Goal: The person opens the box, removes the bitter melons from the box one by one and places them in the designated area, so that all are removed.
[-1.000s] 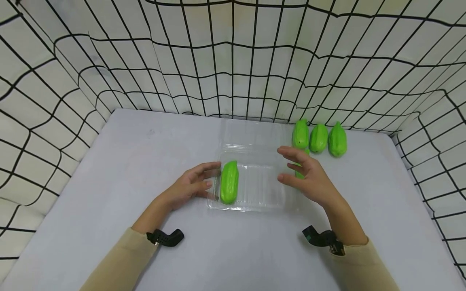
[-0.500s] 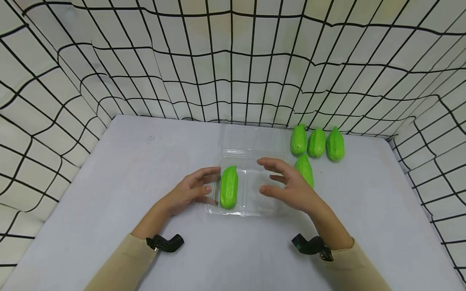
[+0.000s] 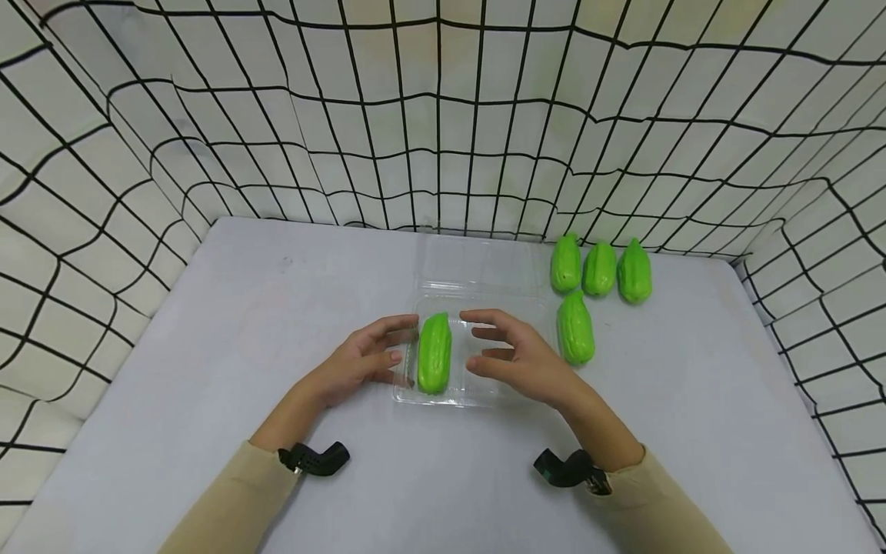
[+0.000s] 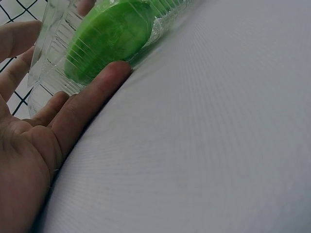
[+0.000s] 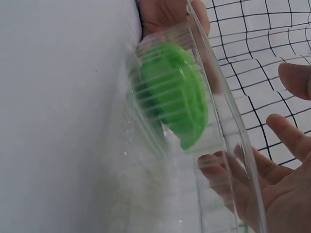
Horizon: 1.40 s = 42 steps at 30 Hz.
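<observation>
One green, ribbed, oblong fruit (image 3: 434,358) with a pointed end lies lengthwise at the left side of a clear plastic clamshell box (image 3: 460,400). The box's lid (image 3: 477,261) is folded back, away from the person. My left hand (image 3: 349,365) rests along the box's left wall, fingers loosely bent; in the left wrist view a fingertip (image 4: 116,73) lies right at the wall beside the fruit (image 4: 112,43). Over the box, to the right of the fruit, my right hand (image 3: 526,362) hovers with spread, relaxed fingers, holding nothing. Its fingers (image 5: 218,170) show behind the clear wall in the right wrist view.
Three more green fruits (image 3: 600,269) stand in a row at the back right of the white table (image 3: 277,285). Another fruit (image 3: 576,328) lies just in front of them, near the box's right side. Black netting (image 3: 477,154) over white walls borders the table's back and sides.
My right hand has moved left, from the box's right edge to over its middle, uncovering the green fruit on the table. The left hand keeps its place; the head view has tilted slightly.
</observation>
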Available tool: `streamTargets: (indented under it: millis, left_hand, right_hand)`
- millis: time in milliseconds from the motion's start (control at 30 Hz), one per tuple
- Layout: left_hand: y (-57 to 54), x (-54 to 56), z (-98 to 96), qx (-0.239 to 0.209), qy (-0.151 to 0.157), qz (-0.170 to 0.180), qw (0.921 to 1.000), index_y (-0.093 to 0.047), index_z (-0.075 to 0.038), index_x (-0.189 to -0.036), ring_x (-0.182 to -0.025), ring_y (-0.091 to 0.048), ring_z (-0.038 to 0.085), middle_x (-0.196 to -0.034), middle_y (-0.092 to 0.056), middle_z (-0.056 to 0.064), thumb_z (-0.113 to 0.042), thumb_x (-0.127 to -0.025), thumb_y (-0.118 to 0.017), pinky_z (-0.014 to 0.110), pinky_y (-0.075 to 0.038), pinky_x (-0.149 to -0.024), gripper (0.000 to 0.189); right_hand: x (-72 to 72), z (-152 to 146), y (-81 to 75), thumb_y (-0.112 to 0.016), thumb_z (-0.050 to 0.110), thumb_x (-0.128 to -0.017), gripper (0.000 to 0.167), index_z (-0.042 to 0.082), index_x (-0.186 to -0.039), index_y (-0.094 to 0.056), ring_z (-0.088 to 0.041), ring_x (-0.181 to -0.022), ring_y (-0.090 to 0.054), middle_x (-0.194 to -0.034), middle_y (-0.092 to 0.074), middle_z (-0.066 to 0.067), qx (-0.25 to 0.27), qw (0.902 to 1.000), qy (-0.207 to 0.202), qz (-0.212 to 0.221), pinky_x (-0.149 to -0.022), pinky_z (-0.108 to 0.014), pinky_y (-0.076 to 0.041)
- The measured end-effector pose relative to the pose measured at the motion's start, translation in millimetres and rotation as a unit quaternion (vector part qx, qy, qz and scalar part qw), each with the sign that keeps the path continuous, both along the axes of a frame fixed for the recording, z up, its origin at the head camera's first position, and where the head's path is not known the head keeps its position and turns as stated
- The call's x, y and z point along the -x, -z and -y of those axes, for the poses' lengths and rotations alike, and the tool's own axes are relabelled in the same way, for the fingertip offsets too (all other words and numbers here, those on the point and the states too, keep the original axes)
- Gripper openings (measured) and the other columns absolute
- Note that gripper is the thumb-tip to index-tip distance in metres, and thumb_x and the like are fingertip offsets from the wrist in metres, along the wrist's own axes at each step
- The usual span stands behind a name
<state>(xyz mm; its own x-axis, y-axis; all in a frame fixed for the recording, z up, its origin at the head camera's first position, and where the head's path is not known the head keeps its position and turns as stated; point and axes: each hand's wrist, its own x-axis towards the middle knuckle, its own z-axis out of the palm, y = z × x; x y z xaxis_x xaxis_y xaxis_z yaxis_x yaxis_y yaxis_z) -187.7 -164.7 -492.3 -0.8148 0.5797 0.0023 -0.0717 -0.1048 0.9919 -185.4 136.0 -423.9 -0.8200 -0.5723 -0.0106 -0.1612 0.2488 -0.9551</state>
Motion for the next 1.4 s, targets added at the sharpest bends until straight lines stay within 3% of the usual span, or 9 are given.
streamTargets:
  millis: [300, 467, 633, 1033, 1400]
  left_hand:
    - [0.1, 0.5, 0.7, 0.001, 0.000, 0.000, 1.0000, -0.030, -0.003, -0.154, -0.146, -0.031, 0.039, -0.161, -0.029, 0.015, -0.007, -0.100, -0.054, 0.050, -0.059, -0.088, 0.059]
    - [0.8, 0.9, 0.5, 0.000, 0.004, -0.001, 1.0000, -0.030, -0.004, -0.154, -0.146, -0.030, 0.039, -0.161, -0.029, 0.014, -0.007, -0.101, -0.053, 0.051, -0.059, -0.088, 0.058]
    - [1.6, 1.9, 0.7, -0.004, 0.008, -0.004, 1.0000, -0.030, -0.004, -0.154, -0.145, -0.032, 0.039, -0.161, -0.030, 0.014, -0.008, -0.101, -0.053, 0.052, -0.058, -0.087, 0.058]
    - [1.3, 1.5, 1.5, 0.000, 0.005, -0.004, 1.0000, -0.030, -0.004, -0.154, -0.144, -0.034, 0.039, -0.161, -0.029, 0.014, -0.009, -0.101, -0.053, 0.052, -0.058, -0.087, 0.058]
    - [1.3, 0.9, 1.1, -0.008, 0.007, 0.003, 0.9999, -0.030, -0.002, -0.154, -0.145, -0.031, 0.038, -0.161, -0.029, 0.012, -0.008, -0.101, -0.053, 0.054, -0.058, -0.087, 0.058]
  right_hand:
    - [4.4, 12, 6.0, -0.071, 0.016, -0.092, 0.059, 0.019, -0.146, -0.047, -0.039, -0.133, -0.051, -0.153, -0.043, -0.011, -0.019, 0.9990, 0.002, 0.041, -0.104, -0.059, -0.046]
    - [4.0, 17, 8.5, -0.071, 0.021, -0.092, 0.063, 0.021, -0.149, -0.044, -0.042, -0.132, -0.050, -0.153, -0.042, -0.013, -0.025, 0.9978, -0.005, 0.061, -0.101, -0.063, -0.046]
    - [4.5, 21, 10.8, -0.072, 0.021, -0.092, 0.063, 0.026, -0.149, -0.045, -0.043, -0.131, -0.050, -0.152, -0.041, -0.011, -0.030, 0.9971, -0.007, 0.070, -0.099, -0.061, -0.048]
    - [7.7, 32, 13.8, -0.072, 0.022, -0.091, 0.062, 0.022, -0.147, -0.046, -0.041, -0.132, -0.049, -0.151, -0.046, 0.000, -0.045, 0.9973, -0.020, 0.055, -0.105, -0.059, -0.045]
    - [11.0, 43, 16.2, -0.073, 0.022, -0.089, 0.061, 0.021, -0.145, -0.050, -0.038, -0.130, -0.052, -0.149, -0.047, 0.001, -0.057, 0.9967, -0.008, 0.057, -0.103, -0.054, -0.048]
